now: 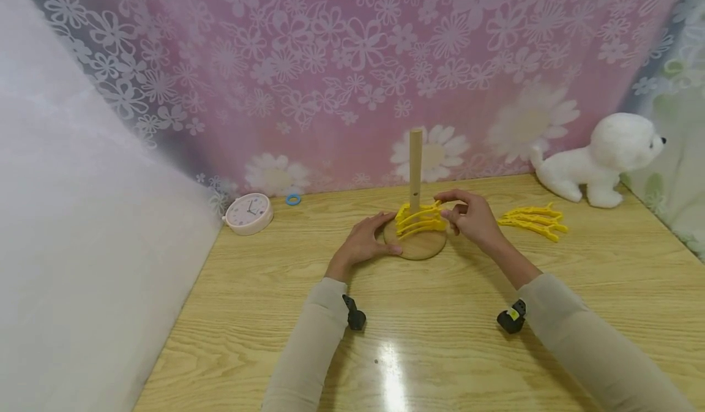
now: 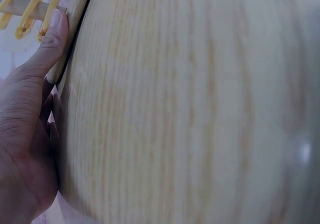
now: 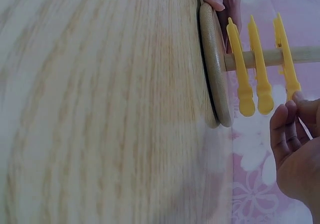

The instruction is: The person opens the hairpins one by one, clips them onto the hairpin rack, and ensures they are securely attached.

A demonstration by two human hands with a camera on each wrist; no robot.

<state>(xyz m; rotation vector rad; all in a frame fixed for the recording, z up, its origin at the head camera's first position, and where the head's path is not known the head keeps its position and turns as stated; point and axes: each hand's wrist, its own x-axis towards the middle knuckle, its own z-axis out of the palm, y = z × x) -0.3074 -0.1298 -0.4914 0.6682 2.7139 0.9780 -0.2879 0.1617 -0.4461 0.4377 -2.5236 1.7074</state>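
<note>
A wooden stand with an upright post (image 1: 415, 161) and a round base (image 1: 418, 251) is on the table, in front of me. Several slim yellow plastic clips sit one above another around the lower post. My left hand (image 1: 363, 239) holds the base's left edge, thumb over its top face. On the other side, my right hand (image 1: 478, 221) pinches the rounded end of the uppermost yellow clip (image 3: 284, 48) between thumb and fingers. Two lower clips, one of them the middle clip (image 3: 259, 66), stand between it and the base in the right wrist view.
More yellow clips (image 1: 533, 219) lie in a loose pile right of my right hand. A white toy dog (image 1: 597, 161) stands at the back right. Toward the back left are a pink clock (image 1: 248, 213) and a blue ring (image 1: 293, 199). A floral curtain (image 1: 352, 81) hangs behind the table.
</note>
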